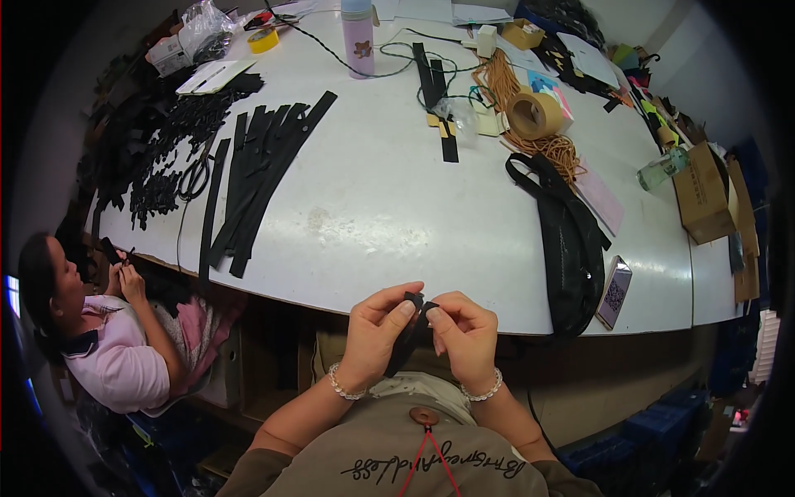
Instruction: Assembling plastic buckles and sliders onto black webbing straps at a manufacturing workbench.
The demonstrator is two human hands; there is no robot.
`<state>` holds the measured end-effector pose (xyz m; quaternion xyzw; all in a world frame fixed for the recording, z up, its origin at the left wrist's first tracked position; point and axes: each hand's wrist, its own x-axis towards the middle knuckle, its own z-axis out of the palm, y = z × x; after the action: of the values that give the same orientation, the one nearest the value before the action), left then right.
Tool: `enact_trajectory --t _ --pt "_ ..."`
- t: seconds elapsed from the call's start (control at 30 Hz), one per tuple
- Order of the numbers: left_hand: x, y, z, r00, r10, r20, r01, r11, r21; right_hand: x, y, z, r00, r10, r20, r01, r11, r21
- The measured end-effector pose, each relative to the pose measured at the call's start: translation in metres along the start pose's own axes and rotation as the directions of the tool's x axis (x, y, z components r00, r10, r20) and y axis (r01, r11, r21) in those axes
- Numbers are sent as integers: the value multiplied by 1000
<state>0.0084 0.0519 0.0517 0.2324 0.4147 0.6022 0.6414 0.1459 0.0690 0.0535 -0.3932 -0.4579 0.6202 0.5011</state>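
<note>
Just off the table's front edge, both my hands are closed in a pinch around a black fabric strap [403, 351]. My left hand [369, 338] grips one end of it between thumb and fingers, and the rest hangs down beside the palm. My right hand [466, 338] pinches a dark piece at the top, very close to the left fingertips. Whether that piece is the same strap or a separate one, I cannot tell. A pile of long black straps [267, 161] lies on the table to the left, beyond my hands.
On the white table [373, 224], black-handled scissors [195, 176] and small black parts [157, 195] lie left. A black bag [567, 248], phone [614, 292], tape roll [534, 114] and glass bottle [662, 170] are right. A bottle [358, 45] stands far back. A co-worker [124, 348] sits left.
</note>
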Motion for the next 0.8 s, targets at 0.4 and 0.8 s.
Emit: enact_trajectory --t 0.4,0.8 --pt "1 5 -9 981 -168 94 175 982 -65 12 -12 -5 940 246 236 -288 944 163" --pt "-1 8 -14 986 -132 99 130 991 30 17 -15 -3 962 94 256 -78 994 -71"
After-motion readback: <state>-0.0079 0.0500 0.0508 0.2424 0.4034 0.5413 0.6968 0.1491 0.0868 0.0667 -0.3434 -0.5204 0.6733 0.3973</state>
